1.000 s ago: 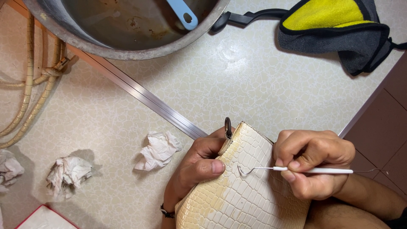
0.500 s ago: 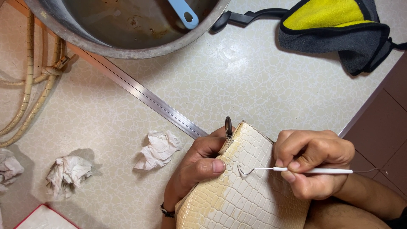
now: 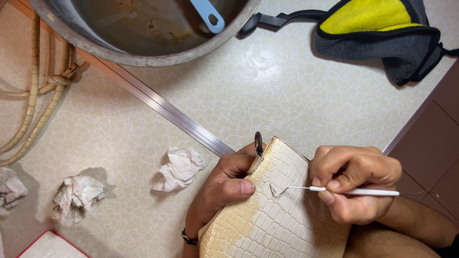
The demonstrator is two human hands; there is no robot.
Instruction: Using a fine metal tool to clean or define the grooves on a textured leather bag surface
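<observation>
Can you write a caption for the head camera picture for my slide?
Left hand steadies a cream scale-patterned bag while right hand holds a thin hooked tool against it.

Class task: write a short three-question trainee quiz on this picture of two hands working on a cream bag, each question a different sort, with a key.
1. True or false: the left hand steadies the cream crocodile-textured bag.
2. Which hand holds the thin white-handled hook tool?
A. left
B. right
C. neither
3. Fill in: the crumpled white tissues lie on the ____ of the bag.

Key: 1 true; 2 B, the right hand; 3 left.
</observation>
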